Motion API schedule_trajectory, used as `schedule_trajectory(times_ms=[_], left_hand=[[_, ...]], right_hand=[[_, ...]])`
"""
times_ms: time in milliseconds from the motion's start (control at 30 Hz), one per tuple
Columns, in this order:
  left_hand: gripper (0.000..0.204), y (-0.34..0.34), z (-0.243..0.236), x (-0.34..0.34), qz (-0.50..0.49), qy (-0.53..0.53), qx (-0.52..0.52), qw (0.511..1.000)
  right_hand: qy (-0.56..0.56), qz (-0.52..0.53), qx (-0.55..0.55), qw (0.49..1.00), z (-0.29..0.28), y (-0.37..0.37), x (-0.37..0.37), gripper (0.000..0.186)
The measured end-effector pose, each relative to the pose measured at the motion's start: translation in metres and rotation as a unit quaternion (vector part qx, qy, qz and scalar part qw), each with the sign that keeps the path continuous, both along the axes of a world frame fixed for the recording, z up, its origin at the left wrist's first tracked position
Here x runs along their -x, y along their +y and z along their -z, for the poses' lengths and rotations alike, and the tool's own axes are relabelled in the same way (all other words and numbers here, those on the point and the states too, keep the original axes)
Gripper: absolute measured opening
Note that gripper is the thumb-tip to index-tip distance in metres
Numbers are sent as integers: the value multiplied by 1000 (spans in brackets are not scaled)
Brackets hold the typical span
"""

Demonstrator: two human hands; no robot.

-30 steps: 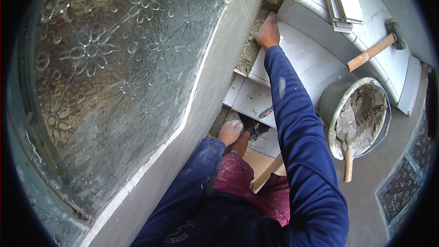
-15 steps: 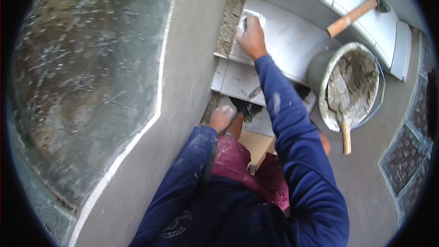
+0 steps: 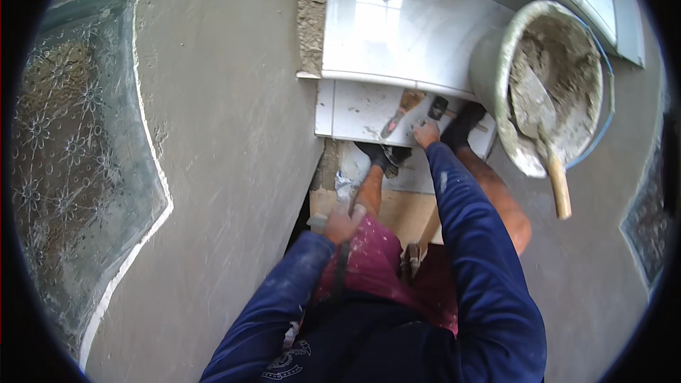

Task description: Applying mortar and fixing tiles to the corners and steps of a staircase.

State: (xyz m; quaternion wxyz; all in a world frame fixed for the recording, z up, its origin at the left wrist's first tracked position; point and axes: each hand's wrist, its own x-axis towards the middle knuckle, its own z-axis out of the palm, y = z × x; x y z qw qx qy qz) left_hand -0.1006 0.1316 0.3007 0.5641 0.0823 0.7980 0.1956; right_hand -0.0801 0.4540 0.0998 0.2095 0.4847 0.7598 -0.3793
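Two tools, a red-handled scraper (image 3: 401, 110) and a black-headed hammer (image 3: 438, 107), are lying on the lower white-tiled stair (image 3: 347, 110), where the right hand (image 3: 427, 132) is hanging at the near edge, just beside both. I cannot tell whether its fingers are touching or gripping anything. Well apart and nearer the body, the left hand (image 3: 341, 226) is hovering by the left leg (image 3: 369, 190), its grip too blurred to tell. At right, a mortar bucket (image 3: 488, 64) is holding a trowel (image 3: 536, 115). Reaching among the tools seems to be the step in hand; lifting one would be calling for a close grip on its handle.
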Motion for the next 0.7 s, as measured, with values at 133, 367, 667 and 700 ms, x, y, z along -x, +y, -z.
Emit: schedule_trajectory(times_ms=[133, 367, 667, 700], left_hand=[[72, -12, -1, -57, -31, 65, 39, 997], [70, 12, -12, -30, -7, 65, 44, 997], [62, 16, 4, -5, -172, 82, -3, 982], [61, 13, 9, -2, -187, 94, 11, 978]], right_hand=[[-81, 46, 47, 995, 37, -42, 39, 50], [48, 159, -39, 985, 18, -72, 37, 49], [365, -117, -9, 923, -250, -75, 122, 45], [339, -148, -40, 928, -268, -61, 154, 43]])
